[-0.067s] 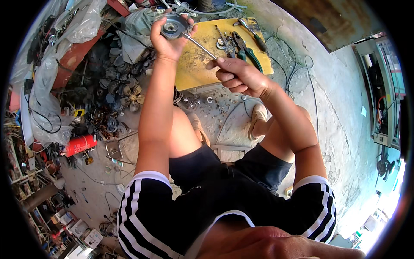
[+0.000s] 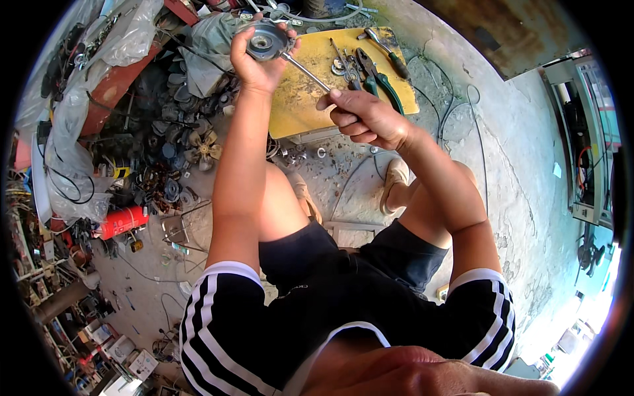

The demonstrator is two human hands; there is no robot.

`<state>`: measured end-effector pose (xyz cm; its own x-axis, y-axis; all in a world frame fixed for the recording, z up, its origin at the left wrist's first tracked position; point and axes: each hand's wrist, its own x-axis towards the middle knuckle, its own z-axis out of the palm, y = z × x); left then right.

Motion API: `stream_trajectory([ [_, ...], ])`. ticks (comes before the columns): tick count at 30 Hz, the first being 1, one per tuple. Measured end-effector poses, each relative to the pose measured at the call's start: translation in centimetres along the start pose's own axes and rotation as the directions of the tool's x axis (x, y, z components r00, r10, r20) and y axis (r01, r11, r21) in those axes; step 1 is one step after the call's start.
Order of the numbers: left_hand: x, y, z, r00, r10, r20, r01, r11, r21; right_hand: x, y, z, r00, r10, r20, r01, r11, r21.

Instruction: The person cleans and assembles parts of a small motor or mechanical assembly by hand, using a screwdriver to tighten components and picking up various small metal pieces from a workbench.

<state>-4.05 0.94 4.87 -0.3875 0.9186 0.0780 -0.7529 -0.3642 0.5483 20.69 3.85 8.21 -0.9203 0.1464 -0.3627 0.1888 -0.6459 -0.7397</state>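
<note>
Round metal part (image 2: 265, 41), grey and dish-like, was up near the far left corner of the yellow desk (image 2: 297, 109). From where I stood, the left hand (image 2: 259, 72) had its thumb and fingers curled about the part's sides, spread to its width. Rightward ran a long-shafted tool (image 2: 306, 70), its tip at the part's lower right edge; whether it touched, I couldn't tell. The right hand (image 2: 370, 119) was wrapped around its handle, thumb pointing along the shaft. Just past it, green-handled pliers (image 2: 368, 71) lay on the desk, and beside them a silver-headed tool (image 2: 384, 49) with a dark grip.
</note>
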Motion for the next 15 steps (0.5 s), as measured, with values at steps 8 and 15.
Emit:
stream_trajectory([
  [8, 1.2, -1.5, -1.1, 0.972, 0.138, -0.192, -0.122, 0.988, 0.093, 1.0, 1.1, 0.3, 0.987, -0.011, -0.158, -0.019, 0.981, -0.192],
  [15, 0.8, -1.3, -0.7, 0.953, 0.175, -0.246, -0.150, 0.982, 0.117, 1.4, 1.9, 1.1, 0.963, -0.096, -0.252, 0.002, 0.938, -0.347],
])
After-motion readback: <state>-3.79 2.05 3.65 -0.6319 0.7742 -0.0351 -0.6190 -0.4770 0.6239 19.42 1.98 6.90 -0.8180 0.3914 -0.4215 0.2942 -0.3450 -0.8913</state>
